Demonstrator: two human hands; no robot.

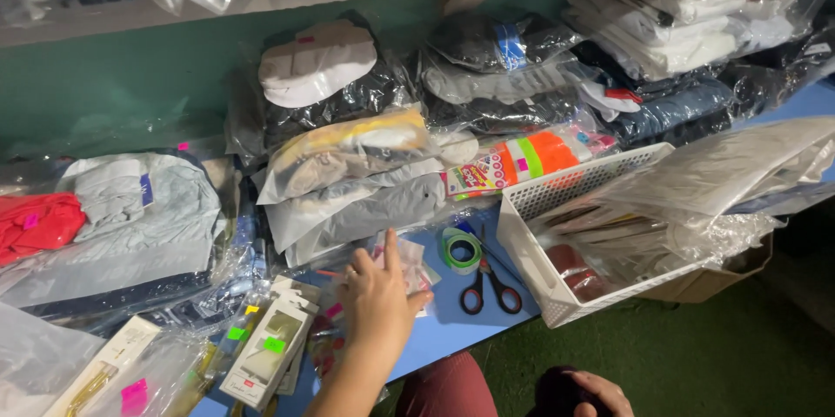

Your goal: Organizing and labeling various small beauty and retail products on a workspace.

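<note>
Blue table [452,330] under plastic-bagged clothes [348,156]

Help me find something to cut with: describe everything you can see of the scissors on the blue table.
The scissors lie flat on the blue table, closed or nearly so. They have red and black loop handles pointing toward the table's near edge and thin blades pointing away, toward a green tape roll. A white basket sits just beside them. No hand touches them; the left hand rests nearby.
</note>
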